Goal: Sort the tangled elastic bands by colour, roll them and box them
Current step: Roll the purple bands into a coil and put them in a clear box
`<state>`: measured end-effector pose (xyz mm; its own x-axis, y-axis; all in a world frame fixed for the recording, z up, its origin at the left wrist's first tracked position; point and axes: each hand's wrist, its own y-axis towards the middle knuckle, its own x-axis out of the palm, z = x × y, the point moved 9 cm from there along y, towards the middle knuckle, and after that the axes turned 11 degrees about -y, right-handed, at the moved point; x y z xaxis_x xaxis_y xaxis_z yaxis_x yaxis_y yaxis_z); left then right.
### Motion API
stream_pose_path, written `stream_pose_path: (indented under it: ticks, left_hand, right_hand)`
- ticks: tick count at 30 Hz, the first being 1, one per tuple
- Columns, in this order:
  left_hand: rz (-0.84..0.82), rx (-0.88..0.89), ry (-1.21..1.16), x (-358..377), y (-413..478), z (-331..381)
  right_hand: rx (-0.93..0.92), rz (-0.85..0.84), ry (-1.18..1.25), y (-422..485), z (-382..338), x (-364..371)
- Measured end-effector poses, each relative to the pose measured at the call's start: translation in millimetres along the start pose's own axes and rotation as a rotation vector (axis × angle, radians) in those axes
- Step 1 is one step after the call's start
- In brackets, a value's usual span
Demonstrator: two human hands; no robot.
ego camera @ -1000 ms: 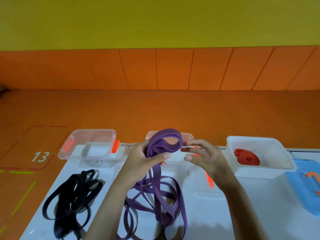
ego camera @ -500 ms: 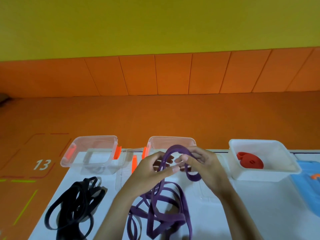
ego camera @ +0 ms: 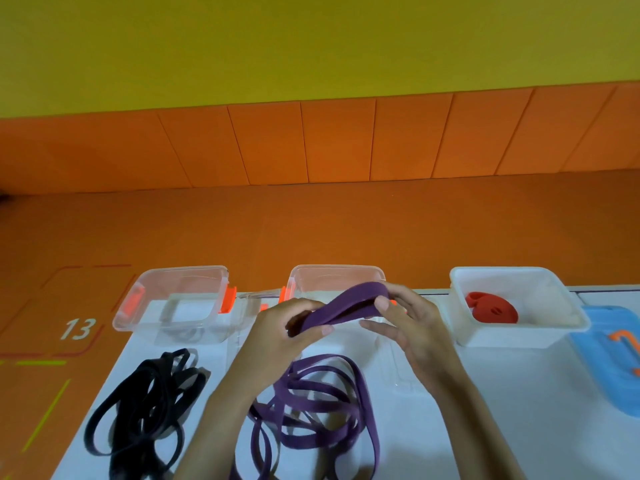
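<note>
A purple elastic band [ego camera: 343, 304] is stretched flat between my two hands, just in front of the middle clear box [ego camera: 336, 275]. My left hand [ego camera: 280, 337] pinches its lower left end, and my right hand [ego camera: 408, 323] grips its upper right end. The rest of the purple bands [ego camera: 322, 410] lie in loose loops on the white table below my hands. To the left sits a tangle of black bands [ego camera: 149, 407]. A rolled red band [ego camera: 491, 308] rests in the white box [ego camera: 519, 334] on the right. The left clear box [ego camera: 173, 299] has orange clips.
A clear lid [ego camera: 398, 368] lies flat on the table under my right wrist. At the right edge lies a blue lid [ego camera: 613, 358] with orange clips. Orange floor with a "13" marking [ego camera: 78, 329] lies left of the table.
The purple loop held upright a second ago has been pulled out flat between my hands. My hands have moved apart, and the camera has tilted up slightly.
</note>
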<state>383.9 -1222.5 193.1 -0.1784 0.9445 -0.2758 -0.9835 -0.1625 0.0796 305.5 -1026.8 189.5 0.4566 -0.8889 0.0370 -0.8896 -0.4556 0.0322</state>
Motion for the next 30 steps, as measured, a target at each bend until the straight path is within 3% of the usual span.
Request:
stream_pose_path:
  ticks: [6,12,19,24,30]
  left_hand:
    - [-0.010,0.004,0.246,3,-6,-10]
    - [0.011,-0.005,0.305,14,-11,-13]
    - [0.191,0.136,0.115,27,-9,6]
    - [0.185,0.184,0.161,27,-12,11]
    - [0.234,0.218,0.048,25,-14,16]
  right_hand:
    - [0.152,0.099,0.126,-1,14,-1]
    - [0.219,0.216,0.139,-6,26,-5]
    - [0.203,0.175,0.020,-13,27,10]
    - [0.201,0.121,-0.073,-12,24,12]
    - [0.240,0.137,0.139,-14,27,5]
